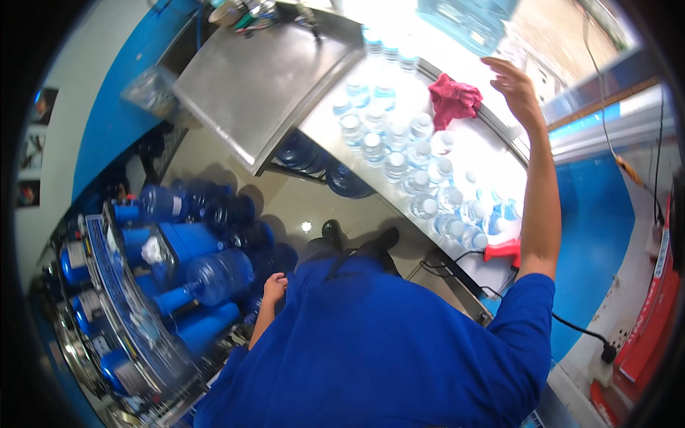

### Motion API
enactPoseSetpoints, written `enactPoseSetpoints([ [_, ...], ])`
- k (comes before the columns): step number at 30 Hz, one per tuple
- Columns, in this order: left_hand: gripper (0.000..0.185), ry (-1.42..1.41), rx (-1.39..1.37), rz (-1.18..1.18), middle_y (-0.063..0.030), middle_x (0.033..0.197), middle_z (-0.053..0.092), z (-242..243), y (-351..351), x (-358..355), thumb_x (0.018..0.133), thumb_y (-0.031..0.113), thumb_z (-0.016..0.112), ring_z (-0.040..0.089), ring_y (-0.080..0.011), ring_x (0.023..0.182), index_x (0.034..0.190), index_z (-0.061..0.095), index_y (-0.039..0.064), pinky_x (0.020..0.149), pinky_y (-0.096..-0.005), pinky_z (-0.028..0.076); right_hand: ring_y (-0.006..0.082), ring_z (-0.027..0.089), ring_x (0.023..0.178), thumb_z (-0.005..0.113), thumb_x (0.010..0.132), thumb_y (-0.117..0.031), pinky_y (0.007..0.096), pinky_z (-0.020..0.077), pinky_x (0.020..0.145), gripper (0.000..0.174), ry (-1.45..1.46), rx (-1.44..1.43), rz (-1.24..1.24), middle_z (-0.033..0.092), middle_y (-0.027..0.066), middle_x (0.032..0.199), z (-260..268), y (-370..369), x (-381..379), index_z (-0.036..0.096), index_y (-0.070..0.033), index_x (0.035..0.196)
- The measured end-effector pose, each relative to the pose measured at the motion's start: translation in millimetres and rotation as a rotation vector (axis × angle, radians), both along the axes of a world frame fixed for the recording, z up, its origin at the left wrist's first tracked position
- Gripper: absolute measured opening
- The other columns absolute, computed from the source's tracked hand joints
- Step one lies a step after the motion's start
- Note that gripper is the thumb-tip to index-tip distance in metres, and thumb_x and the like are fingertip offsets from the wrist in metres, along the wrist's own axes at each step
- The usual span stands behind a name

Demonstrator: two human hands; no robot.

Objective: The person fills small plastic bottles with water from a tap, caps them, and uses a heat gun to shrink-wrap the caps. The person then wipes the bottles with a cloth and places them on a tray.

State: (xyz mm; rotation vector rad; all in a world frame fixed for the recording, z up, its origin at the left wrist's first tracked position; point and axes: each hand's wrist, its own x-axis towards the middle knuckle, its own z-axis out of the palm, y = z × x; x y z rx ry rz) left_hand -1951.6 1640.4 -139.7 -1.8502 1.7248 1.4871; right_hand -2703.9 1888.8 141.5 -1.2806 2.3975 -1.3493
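Note:
My right hand [511, 85] is raised at the window side of the white counter [321, 125], fingers spread, with nothing seen in it. A crumpled red cloth [455, 100] lies on the counter's far edge, left of that hand. Several small clear water bottles with white caps [396, 167] stand in rows on the counter. My left hand [275, 287] hangs low at my side, its fingers loosely curled and partly hidden. It is nearest to large blue water jugs [222, 275] at my left. Nothing shows in it.
A red corded hand tool [502, 251] rests at the counter's near end. A stainless steel worktop [257, 80] adjoins the counter. Blue filter housings [75, 262] stand on a rack at left. A blue crate [468, 21] is by the window. A black plug [608, 353] sits at right.

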Motion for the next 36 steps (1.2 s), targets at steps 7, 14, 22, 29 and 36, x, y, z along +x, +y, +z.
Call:
enactPoseSetpoints([
  [7, 0.037, 0.077, -0.205, -0.195, -0.0117, 0.106, 0.074, -48.5, 4.2, 30.3, 0.087, 0.016, 0.071, 0.071, -0.0225, 0.097, 0.121, 0.066, 0.004, 0.088, -0.0331, 0.054, 0.0200, 0.064, 0.105, 0.063, 0.092, -0.004, 0.0309, 0.0489, 0.094, 0.027, -0.108, -0.391, -0.045, 0.067, 0.0121, 0.116, 78.5, -22.9, 96.5, 0.062, 0.004, 0.118],
  [14, 0.044, 0.089, -0.190, 0.129, -0.0120, 0.107, 0.074, -76.1, -4.4, 63.9, 0.079, 0.019, 0.075, 0.070, -0.0248, 0.100, 0.119, 0.067, 0.004, 0.090, -0.0356, 0.054, 0.0199, 0.060, 0.084, 0.066, 0.083, 0.001, 0.0297, 0.0468, 0.077, 0.004, 0.595, -0.542, 0.191, 0.065, 0.0121, 0.081, 48.1, -79.9, 260.0, 0.066, 0.004, 0.081],
  [22, 0.045, -0.001, -0.137, 0.308, -0.0157, 0.113, 0.072, -117.3, -34.9, 147.1, 0.077, 0.029, 0.075, 0.068, -0.0310, 0.107, 0.117, 0.070, 0.008, 0.094, -0.0376, 0.052, 0.0044, 0.039, 0.049, 0.059, 0.099, -0.037, 0.0242, 0.0284, 0.046, 0.043, -0.949, -0.057, 0.690, 0.048, -0.0038, 0.056, -112.9, -324.3, 568.0, 0.072, -0.001, 0.079],
  [29, 0.041, 0.055, -0.150, 0.636, -0.0124, 0.109, 0.074, -159.4, -49.4, 258.3, 0.079, 0.027, 0.072, 0.069, -0.0282, 0.105, 0.115, 0.070, 0.006, 0.094, -0.0372, 0.052, 0.0073, 0.058, 0.063, 0.065, 0.094, -0.036, 0.0252, 0.0432, 0.059, 0.035, -0.763, 0.450, 1.500, 0.067, 0.0020, 0.074, -48.3, -430.2, 650.6, 0.075, -0.003, 0.096],
  [36, 0.020, 0.360, -0.067, 1.001, -0.0057, 0.081, 0.068, -188.2, -34.9, 298.5, 0.088, 0.010, 0.064, 0.062, -0.0138, 0.069, 0.107, 0.066, 0.005, 0.060, -0.0270, 0.051, 0.0397, 0.068, 0.099, 0.058, 0.094, -0.033, 0.0477, 0.0531, 0.090, 0.035, 0.311, 1.148, 0.925, 0.072, 0.0193, 0.103, -287.1, -469.1, 626.6, 0.073, -0.003, 0.103],
])
